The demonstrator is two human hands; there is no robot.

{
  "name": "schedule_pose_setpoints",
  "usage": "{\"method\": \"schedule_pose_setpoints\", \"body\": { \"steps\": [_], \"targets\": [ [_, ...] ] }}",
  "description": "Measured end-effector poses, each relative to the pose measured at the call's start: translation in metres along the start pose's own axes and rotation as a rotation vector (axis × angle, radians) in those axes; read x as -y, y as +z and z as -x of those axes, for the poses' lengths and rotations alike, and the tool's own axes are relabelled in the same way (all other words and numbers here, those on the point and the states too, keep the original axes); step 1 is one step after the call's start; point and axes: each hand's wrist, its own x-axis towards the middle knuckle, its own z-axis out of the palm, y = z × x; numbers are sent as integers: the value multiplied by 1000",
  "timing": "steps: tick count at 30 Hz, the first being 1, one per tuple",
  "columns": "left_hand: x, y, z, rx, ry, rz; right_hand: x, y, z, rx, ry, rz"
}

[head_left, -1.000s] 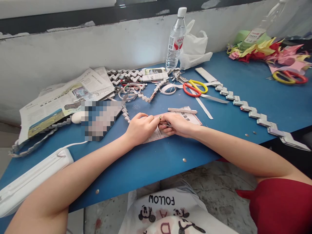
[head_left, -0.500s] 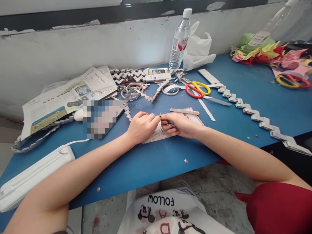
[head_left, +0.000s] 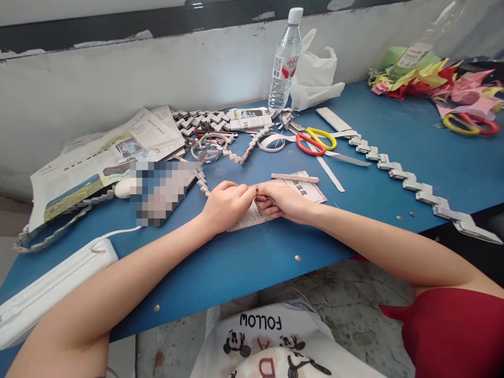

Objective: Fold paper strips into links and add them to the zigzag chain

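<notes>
Above a printed paper sheet (head_left: 250, 218), my left hand (head_left: 227, 208) and my right hand (head_left: 284, 202) meet with fingertips touching. Both are closed in a pinch. Between them shows the tip of a small, dark greenish thing, too small to name. The curled fingers of my right hand also cover something thin and greyish, mostly hidden. Just behind my right hand, a folded paper strip (head_left: 295, 178) lies across the printed sheet. Left of my left hand runs a woven paper chain (head_left: 202, 181).
Scissors (head_left: 315, 142) with red and yellow handles lie beyond the hands, near white tape rolls. Behind them stand a water bottle (head_left: 285, 63) and a plastic bag (head_left: 317, 76). Newspapers (head_left: 106, 152), a blurred phone-like slab (head_left: 163, 191) and a white power strip (head_left: 59, 291) are leftward. A long zigzag paper chain (head_left: 411, 184) stretches rightward.
The view has shifted slightly. My two hands press closer together at the fingertips, and less of the small greenish thing shows. The things on the table stay in place.
</notes>
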Motion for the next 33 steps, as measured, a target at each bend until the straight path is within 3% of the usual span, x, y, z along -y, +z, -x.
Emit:
{"method": "schedule_pose_setpoints", "body": {
  "steps": [11,16,20,23,27,30,33],
  "targets": [
    [0,-1,1,-35,-23,77,-6,-3,-2,35,-18,34],
    [-1,2,3,1,-161,179,0,-5,-2,23,2,72],
    [-2,1,2,20,-215,267,5,-15,0,-68,-208,328],
    [-3,0,1,46,-228,295,7,-24,3,-174,-428,693],
    [-2,1,2,32,-225,321,7,-29,3,-184,-569,1134],
    [-2,2,3,21,-195,352,5,-28,2,-185,-645,1288],
    [-3,1,3,25,-193,387,5,-27,2,-174,-650,1267]
  ]
}}
